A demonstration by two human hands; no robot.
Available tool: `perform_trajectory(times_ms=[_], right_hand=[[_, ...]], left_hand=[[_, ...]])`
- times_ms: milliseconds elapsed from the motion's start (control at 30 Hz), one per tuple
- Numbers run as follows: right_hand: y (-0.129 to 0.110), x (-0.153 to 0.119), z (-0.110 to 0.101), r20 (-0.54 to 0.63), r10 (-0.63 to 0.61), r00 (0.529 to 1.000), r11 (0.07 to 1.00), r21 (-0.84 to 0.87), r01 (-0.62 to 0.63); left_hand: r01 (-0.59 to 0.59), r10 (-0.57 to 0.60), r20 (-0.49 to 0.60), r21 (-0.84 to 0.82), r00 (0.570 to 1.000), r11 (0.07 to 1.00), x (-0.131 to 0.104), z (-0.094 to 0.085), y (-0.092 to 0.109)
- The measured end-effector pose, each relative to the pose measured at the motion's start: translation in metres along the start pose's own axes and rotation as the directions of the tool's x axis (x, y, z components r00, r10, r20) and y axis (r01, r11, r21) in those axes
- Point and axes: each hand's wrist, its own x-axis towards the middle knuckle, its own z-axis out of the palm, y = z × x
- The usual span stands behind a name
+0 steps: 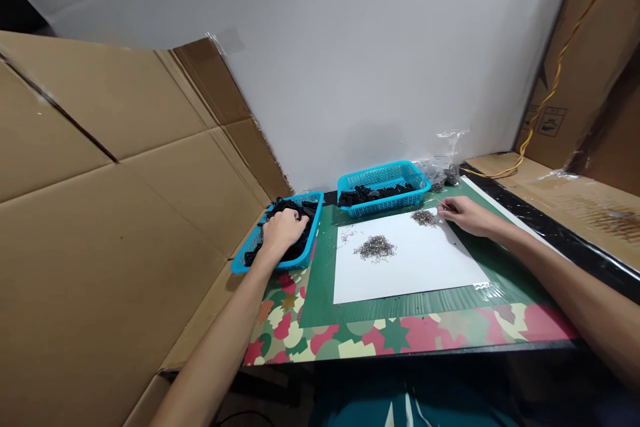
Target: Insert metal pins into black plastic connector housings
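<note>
My left hand reaches into the left blue basket, its fingers curled among a heap of small black plastic pieces. Its fingertips are partly hidden, and I cannot make out what they grip. On the right, my right hand is closed in a pinch beside a small pile of tiny metal pieces. A thin, light sliver shows near those fingers, too small to name. A larger pile of tiny metal pieces lies on the white sheet, with a few scattered at the sheet's upper left.
Behind the sheet stands a second blue basket holding more black pieces. Clear plastic bags lean beside it. Cardboard panels border the left side, a white wall the back. A yellow cable hangs at right.
</note>
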Motion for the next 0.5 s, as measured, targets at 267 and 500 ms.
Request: perform_trajectory(times_ms=[267,500], right_hand=[[-0.004,0.0,0.002,-0.028,-0.005,1.0,0.999,0.036,0.006],[-0.007,-0.002,0.001,-0.016,0.0,1.0,0.997,0.075,0.002]], left_hand=[[0.134,-0.136,-0.034,-0.063,0.99,0.989,0.006,-0.011,-0.011],[0.219,-0.228,-0.093,-0.099,0.969,0.971,0.009,-0.033,-0.024]])
